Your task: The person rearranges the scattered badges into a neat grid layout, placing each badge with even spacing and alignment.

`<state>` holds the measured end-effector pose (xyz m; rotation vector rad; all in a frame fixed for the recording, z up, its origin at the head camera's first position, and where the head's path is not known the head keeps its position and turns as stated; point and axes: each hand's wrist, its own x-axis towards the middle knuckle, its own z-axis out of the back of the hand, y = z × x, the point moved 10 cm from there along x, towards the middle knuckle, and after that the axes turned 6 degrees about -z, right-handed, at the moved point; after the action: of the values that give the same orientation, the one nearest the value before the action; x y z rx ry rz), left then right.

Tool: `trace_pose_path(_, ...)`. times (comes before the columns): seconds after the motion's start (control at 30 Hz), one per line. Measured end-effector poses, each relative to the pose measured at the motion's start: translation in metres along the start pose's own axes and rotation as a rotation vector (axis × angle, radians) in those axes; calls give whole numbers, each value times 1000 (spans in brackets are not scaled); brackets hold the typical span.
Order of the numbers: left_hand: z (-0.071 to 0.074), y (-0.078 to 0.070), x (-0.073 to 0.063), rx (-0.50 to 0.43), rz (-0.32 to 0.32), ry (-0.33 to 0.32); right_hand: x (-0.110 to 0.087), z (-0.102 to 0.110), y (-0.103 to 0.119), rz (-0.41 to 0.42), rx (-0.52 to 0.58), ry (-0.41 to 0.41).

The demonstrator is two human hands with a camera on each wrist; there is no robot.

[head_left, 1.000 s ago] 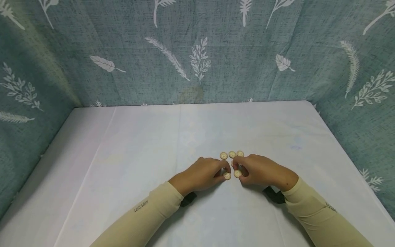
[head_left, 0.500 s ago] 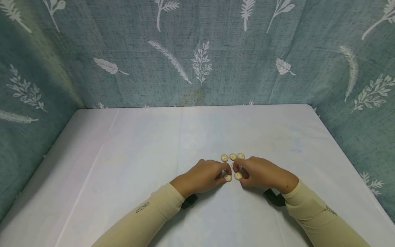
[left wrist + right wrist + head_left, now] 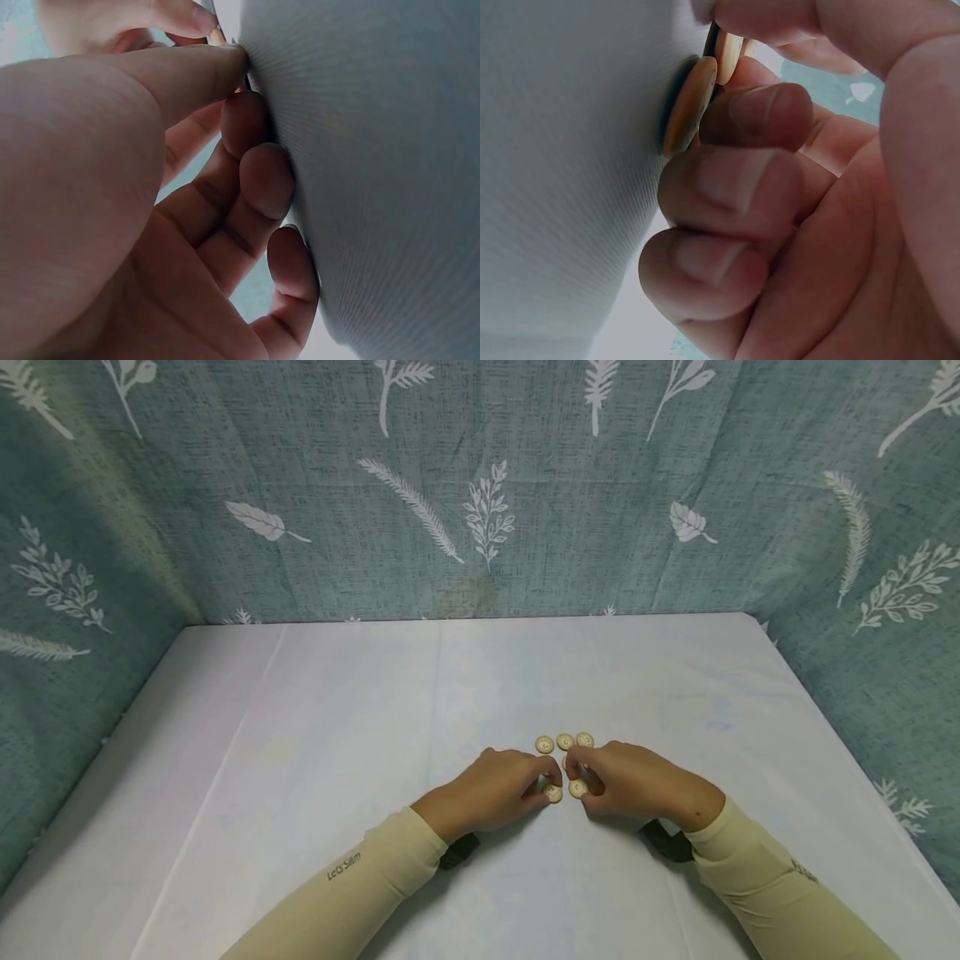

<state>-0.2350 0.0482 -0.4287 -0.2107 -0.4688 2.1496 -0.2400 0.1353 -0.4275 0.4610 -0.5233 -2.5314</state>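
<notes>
On the white tabletop, my left hand (image 3: 498,789) pinches a round cream button (image 3: 553,794) between thumb and index finger. Just to its right, my right hand (image 3: 637,779) has thumb and index finger around another cream button (image 3: 578,788). A narrow gap separates these two buttons. Beyond the hands lie three similar buttons in a short row: a left one (image 3: 544,744), a middle one (image 3: 566,742) and a right one (image 3: 585,740). Right-hand fingers mostly cover one more. In the right wrist view, a button (image 3: 690,106) lies flat beside the curled fingers.
The white-covered table (image 3: 315,718) stretches left and behind the hands. Green leaf-printed fabric (image 3: 315,552) rises at the back and along both sides. Dark wrist straps (image 3: 666,841) show below the sleeves.
The head view has tilted slightly, so everything sits a little lower than a second ago. Hands and buttons keep nearly the same places relative to each other.
</notes>
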Motion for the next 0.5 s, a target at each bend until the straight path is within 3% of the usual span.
trace_pose_path(0.5, 2, 0, 0, -7, -13, -16, 0, 2, 2, 26, 3, -3)
